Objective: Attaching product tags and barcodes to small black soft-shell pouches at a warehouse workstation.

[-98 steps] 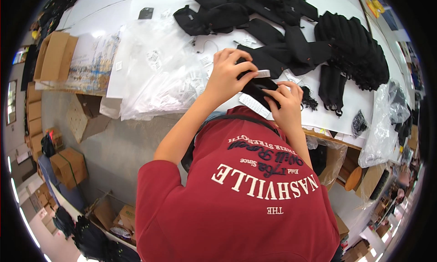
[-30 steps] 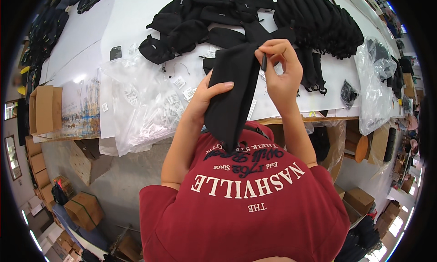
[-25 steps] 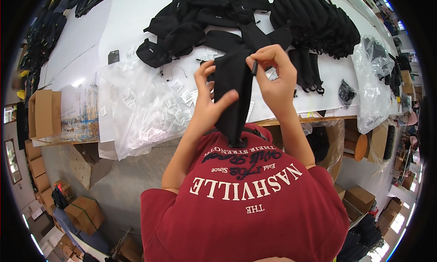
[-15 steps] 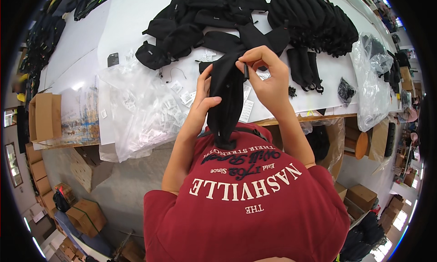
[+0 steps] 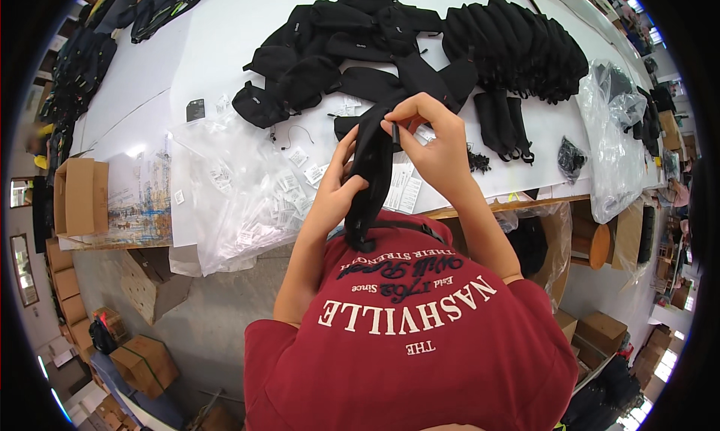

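Right hand (image 5: 436, 140) shifted left | black pouch (image 5: 372, 163) narrow, creased | gripped also by left hand (image 5: 337, 185)

Both bare forearms angle inward, up in front of the body. Here's the left forearm (image 5: 301, 275), rising to a left hand (image 5: 334, 190) curled in a grip, thumb pointing inward, fingers reaching up and partly hidden. And the right hand (image 5: 439, 145) sits higher, thumb and forefinger pinched together, knuckles uppermost, with the right forearm (image 5: 489, 230) slanting up and leftward behind it!
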Available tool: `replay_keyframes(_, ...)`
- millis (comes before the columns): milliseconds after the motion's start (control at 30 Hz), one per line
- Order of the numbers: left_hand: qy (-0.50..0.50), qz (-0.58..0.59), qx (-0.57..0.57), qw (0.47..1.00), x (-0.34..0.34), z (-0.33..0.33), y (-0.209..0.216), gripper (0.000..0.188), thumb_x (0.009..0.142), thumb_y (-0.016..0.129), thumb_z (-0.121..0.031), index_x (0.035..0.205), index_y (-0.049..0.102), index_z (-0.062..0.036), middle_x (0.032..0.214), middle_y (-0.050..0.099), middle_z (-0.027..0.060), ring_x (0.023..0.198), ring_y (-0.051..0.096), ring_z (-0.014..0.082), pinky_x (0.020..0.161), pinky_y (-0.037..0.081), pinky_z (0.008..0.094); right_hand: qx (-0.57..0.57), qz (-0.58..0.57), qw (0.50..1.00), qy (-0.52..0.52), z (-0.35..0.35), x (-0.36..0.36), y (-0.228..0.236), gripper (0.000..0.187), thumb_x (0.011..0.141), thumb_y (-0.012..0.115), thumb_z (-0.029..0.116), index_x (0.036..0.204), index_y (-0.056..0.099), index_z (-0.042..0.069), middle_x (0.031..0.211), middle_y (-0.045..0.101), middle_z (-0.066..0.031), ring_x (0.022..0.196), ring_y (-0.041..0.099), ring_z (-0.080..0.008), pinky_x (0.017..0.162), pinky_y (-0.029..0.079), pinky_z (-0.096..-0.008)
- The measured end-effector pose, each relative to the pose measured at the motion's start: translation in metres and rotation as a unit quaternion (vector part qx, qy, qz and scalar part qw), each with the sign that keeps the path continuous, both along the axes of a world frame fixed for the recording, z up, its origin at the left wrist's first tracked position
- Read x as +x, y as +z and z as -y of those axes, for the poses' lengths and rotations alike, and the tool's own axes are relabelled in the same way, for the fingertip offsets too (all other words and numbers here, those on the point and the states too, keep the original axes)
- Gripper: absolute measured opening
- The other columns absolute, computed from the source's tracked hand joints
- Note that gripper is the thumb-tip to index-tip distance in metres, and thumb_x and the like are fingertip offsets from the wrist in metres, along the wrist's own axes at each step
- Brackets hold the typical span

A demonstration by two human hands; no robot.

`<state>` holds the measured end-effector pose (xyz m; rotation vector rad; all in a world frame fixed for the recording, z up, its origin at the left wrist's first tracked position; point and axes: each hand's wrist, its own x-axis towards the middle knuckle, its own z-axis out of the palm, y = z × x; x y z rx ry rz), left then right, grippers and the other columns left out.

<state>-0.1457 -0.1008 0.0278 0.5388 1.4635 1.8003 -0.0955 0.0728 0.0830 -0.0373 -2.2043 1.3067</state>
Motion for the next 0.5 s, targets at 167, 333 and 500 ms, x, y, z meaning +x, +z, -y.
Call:
replay_keyframes(167,-0.007,-0.007,0.024,1.000,-0.010,0.001,-0.008,0.073,0.081,0.062,-0.017,0.143,0.025,-0.0100,0.138,0.036,0.0129,0.119,0.045,0.0211,0.097,0.036,0.0313,-0.039,0.015,0.999,0.019,-0.005,-0.001,-0.004,0.010,0.075,0.069,0.000,0.083,0.064,0.001,0.082,0.064,-0.0036,0.069,0.058,-0.0091,0.061,0.044,-0.0213)
replay_keyframes(333,-0.032,0.228,0.107,0.967,-0.054,-0.004,-0.054,0.057,0.082,0.067,-0.034,0.127,0.046,-0.0054,0.115,0.057,0.0089,0.100,0.058,0.0174,0.084,0.046,0.0280,-0.086,0.046,0.993,0.071,-0.001,-0.008,-0.008,0.010,0.075,0.072,0.005,0.083,0.066,0.001,0.082,0.066,-0.0029,0.072,0.060,-0.0085,0.062,0.044,-0.0208)
replay_keyframes(500,-0.014,0.319,0.072,0.945,-0.055,-0.020,-0.056,0.038,0.080,0.070,-0.024,0.107,0.060,0.0001,0.092,0.067,0.0085,0.074,0.066,0.0147,0.065,0.054,0.0254,-0.064,0.041,0.996,0.054,0.000,-0.006,-0.020,0.009,0.074,0.073,0.005,0.080,0.067,0.002,0.082,0.068,-0.0031,0.071,0.060,-0.0082,0.059,0.043,-0.0205)
